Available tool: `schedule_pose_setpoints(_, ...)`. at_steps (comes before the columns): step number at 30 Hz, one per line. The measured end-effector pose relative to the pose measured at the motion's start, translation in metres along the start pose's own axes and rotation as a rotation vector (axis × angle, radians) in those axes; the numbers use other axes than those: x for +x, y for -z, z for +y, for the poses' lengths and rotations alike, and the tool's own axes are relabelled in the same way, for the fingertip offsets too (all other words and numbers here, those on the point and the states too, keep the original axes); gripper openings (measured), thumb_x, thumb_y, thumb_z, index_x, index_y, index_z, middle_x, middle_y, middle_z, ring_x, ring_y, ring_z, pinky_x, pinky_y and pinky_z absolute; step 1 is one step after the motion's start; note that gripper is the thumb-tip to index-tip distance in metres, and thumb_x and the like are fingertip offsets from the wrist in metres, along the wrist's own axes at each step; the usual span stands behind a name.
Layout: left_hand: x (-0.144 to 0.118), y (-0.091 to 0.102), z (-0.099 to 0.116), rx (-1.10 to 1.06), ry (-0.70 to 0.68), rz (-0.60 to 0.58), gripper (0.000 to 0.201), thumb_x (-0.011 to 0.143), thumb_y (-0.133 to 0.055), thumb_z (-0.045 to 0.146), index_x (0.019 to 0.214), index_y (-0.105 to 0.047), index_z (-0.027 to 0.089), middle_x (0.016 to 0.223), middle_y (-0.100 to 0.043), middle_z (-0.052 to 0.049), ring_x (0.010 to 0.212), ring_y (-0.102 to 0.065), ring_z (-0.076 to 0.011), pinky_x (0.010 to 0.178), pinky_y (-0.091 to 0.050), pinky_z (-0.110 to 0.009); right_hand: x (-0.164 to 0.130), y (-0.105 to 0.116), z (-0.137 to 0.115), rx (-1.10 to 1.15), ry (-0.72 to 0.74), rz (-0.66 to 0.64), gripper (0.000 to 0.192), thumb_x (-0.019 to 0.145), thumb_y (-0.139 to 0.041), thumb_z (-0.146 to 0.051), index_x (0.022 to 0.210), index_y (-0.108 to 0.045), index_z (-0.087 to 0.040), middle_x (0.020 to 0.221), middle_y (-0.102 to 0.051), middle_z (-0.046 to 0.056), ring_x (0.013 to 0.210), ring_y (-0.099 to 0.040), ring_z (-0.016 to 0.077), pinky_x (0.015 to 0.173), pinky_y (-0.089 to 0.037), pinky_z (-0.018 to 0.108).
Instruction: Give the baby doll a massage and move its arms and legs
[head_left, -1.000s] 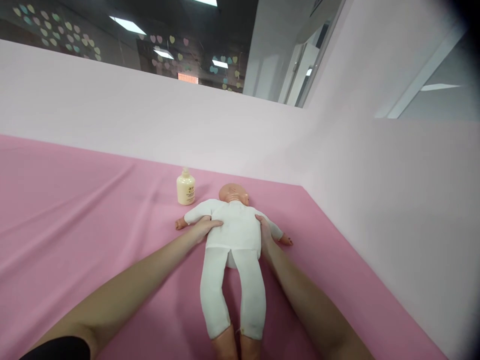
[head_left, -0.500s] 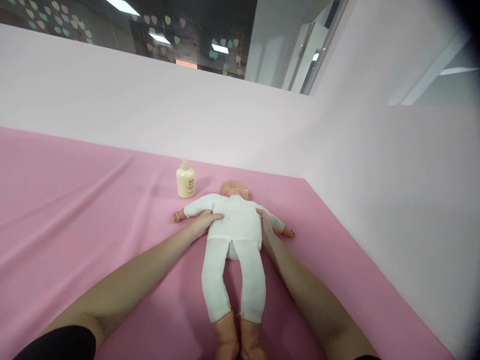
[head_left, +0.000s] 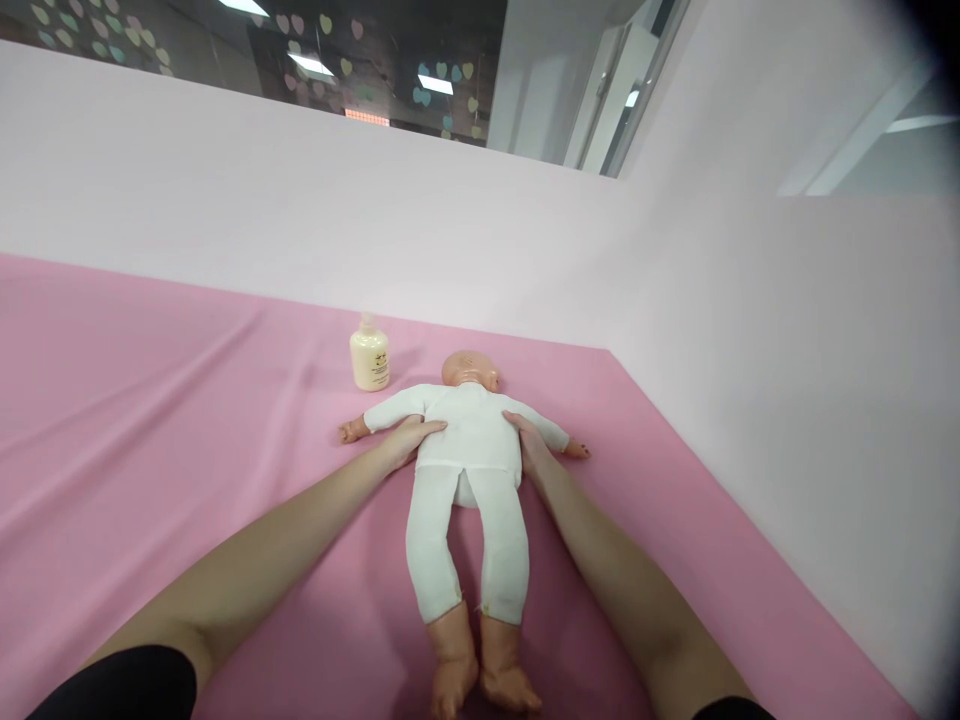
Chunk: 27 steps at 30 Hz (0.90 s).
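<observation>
A baby doll (head_left: 466,440) in a white cloth body lies on the pink sheet (head_left: 285,470), its head toward the wall and turned to the right, arms spread and bare feet toward me. My left hand (head_left: 414,437) grips the left side of its torso, thumb on the cloth below the armpit. On the opposite side my right hand (head_left: 529,440) clasps the torso the same way, thumb lying over the chest edge. The other fingers of both hands are hidden beside or under the doll. A cream pump bottle (head_left: 370,360) with dark print stands left of the doll's head.
A white wall (head_left: 300,220) rises behind the sheet's far edge, and another white wall (head_left: 750,330) runs along the right. Above the back wall is a window (head_left: 390,60) with pastel heart stickers. Creases cross the sheet on the left.
The view has shifted slightly, showing more of the doll's feet. My right thumb lies a little further in over the chest. Both hands stay on the torso; the bottle stands where it was.
</observation>
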<state>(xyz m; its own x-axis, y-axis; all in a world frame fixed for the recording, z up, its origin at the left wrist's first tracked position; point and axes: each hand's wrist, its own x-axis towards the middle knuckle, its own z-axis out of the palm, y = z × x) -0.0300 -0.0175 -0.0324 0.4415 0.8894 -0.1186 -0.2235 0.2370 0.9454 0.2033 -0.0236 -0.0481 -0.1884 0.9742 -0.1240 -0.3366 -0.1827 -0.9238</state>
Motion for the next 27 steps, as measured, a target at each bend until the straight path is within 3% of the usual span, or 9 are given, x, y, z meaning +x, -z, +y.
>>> schedule_pose_setpoints(7, 0.006, 0.008, -0.003, -0.054, 0.095, -0.071, 0.041, 0.069, -0.069, 0.027, 0.104, -0.062, 0.008, 0.098, -0.071, -0.015, 0.105, -0.062, -0.0288, 0.098, -0.045, -0.039, 0.002, 0.001, -0.004, 0.042, -0.169, 0.031, 0.041, 0.078, -0.055, -0.042, 0.11, -0.058, -0.016, 0.095, -0.069, 0.014, 0.106, -0.061, 0.0248, 0.091, -0.051, 0.033)
schedule_pose_setpoints(16, 0.008, 0.024, 0.007, -0.081, 0.2, -0.221, 0.044, 0.079, -0.058, 0.035, 0.116, -0.055, 0.011, 0.105, -0.068, -0.012, 0.11, -0.059, -0.0243, 0.102, -0.039, -0.036, -0.012, 0.031, -0.027, -0.086, -0.422, -0.183, 0.042, 0.091, -0.035, -0.046, 0.105, -0.058, -0.014, 0.093, -0.069, 0.014, 0.091, -0.067, 0.0188, 0.084, -0.051, 0.032)
schedule_pose_setpoints(23, -0.006, 0.048, 0.039, 0.269, 0.403, -0.317, 0.04, 0.078, -0.059, 0.048, 0.089, -0.067, 0.01, 0.09, -0.07, -0.013, 0.084, -0.066, -0.021, 0.087, -0.048, -0.033, -0.023, 0.055, -0.043, -0.2, -0.503, -0.363, 0.041, 0.092, -0.033, -0.044, 0.082, -0.059, -0.013, 0.071, -0.068, 0.012, 0.065, -0.067, 0.0184, 0.068, -0.053, 0.032)
schedule_pose_setpoints(25, -0.011, 0.05, 0.058, 0.432, 0.407, -0.28, 0.039, 0.076, -0.061, 0.047, 0.087, -0.068, 0.011, 0.09, -0.07, -0.014, 0.088, -0.066, -0.0233, 0.087, -0.048, -0.034, -0.022, 0.062, -0.04, -0.199, -0.453, -0.384, 0.036, 0.091, -0.036, -0.04, 0.077, -0.056, -0.014, 0.059, -0.065, 0.007, 0.048, -0.06, 0.0139, 0.06, -0.052, 0.028)
schedule_pose_setpoints(26, -0.013, 0.051, 0.069, 0.482, 0.347, -0.202, 0.035, 0.073, -0.064, 0.045, 0.086, -0.069, 0.012, 0.09, -0.071, -0.013, 0.09, -0.066, -0.0249, 0.087, -0.049, -0.036, -0.021, 0.065, -0.039, -0.193, -0.418, -0.394, 0.033, 0.09, -0.038, -0.039, 0.075, -0.055, -0.015, 0.053, -0.062, 0.004, 0.041, -0.054, 0.0114, 0.056, -0.052, 0.027)
schedule_pose_setpoints(27, -0.012, 0.051, 0.08, 0.516, 0.196, -0.049, 0.032, 0.072, -0.066, 0.042, 0.086, -0.069, 0.013, 0.09, -0.071, -0.011, 0.09, -0.066, -0.0257, 0.088, -0.049, -0.037, -0.02, 0.067, -0.037, -0.18, -0.383, -0.406, 0.03, 0.088, -0.042, -0.04, 0.073, -0.054, -0.016, 0.048, -0.058, 0.0, 0.035, -0.048, 0.0094, 0.053, -0.051, 0.026)
